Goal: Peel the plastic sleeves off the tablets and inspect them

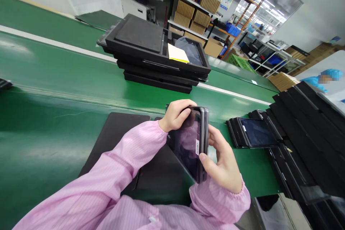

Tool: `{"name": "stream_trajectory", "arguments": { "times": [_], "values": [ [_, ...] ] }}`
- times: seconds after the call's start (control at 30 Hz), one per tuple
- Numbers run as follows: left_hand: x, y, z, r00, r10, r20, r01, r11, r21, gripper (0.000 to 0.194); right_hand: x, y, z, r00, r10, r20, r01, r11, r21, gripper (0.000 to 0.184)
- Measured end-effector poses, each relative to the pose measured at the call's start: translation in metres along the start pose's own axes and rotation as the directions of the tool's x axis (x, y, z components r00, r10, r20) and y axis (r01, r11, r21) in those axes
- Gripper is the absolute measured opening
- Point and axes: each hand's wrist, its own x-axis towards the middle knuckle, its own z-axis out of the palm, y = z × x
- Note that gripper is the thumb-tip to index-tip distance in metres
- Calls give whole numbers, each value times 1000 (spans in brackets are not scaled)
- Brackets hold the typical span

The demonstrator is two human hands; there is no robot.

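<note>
Between my hands I hold a small stack of black tablets [185,147], tilted on edge, with a glossy screen facing me and a white label near its edge. My left hand [178,114] grips the stack's upper edge, thumb on the screen side. On the right side, my right hand [221,161] wraps around it with the thumb near the label. The far side of the stack is hidden, so I cannot tell how many tablets it has. Below lie two dark flat pads [118,133] on the green bench [54,122].
Black foam trays [159,70] are stacked beyond my hands, with a yellow paper [178,54] on top. At right, more tablets [258,133] lie beside a tall pile of black trays [309,129]. A person in a blue cap [332,74] is at far right. Shelves with cardboard boxes stand behind.
</note>
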Motion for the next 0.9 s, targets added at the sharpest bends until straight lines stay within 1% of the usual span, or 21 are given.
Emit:
{"name": "stream_trajectory", "arguments": {
  "times": [0.07, 0.13, 0.3, 0.33, 0.43, 0.5, 0.67, 0.73, 0.83, 0.9],
  "values": [
    [1, 0, 0, 1000, 20, 1, -20, 1000, -2, 50, 0, 0, 1, 1000, 5, -7, -5, 1000, 17, 50],
    [1, 1, -1, 999, 33, 11, -32, 999, -6, 49, 1, -1, 3, 999, 23, -28, -22, 999, 41, 43],
    [2, 3, -1, 995, 78, 61, -73, 994, -76, 49, 6, -6, 17, 985, 87, -152, -72, 992, 101, 4],
    [2, 4, -1, 994, 77, 72, -70, 994, -89, 49, 7, -6, 21, 976, 95, -195, -77, 992, 101, 5],
    [2, 3, -1, 996, 44, 83, -35, 995, -99, 50, 11, -6, 29, 941, 107, -322, -93, 994, 57, 18],
    [1, 2, -1, 997, 25, 75, -18, 995, -98, 50, 12, -5, 31, 929, 103, -355, -91, 995, 51, 23],
    [2, 2, -1, 997, 30, 73, -23, 995, -101, 50, 9, 0, 30, 939, 106, -326, -71, 990, 118, 24],
    [2, 3, 0, 996, 41, 79, -33, 994, -100, 50, 7, 0, 28, 951, 92, -294, -60, 991, 119, 19],
    [1, 4, 0, 994, 52, 92, -43, 994, -101, 50, 5, -2, 26, 969, 61, -240, -41, 995, 88, 4],
    [1, 4, 0, 994, 59, 94, -49, 994, -102, 50, 4, -3, 25, 973, 53, -225, -42, 998, 52, 6]
  ]
}}
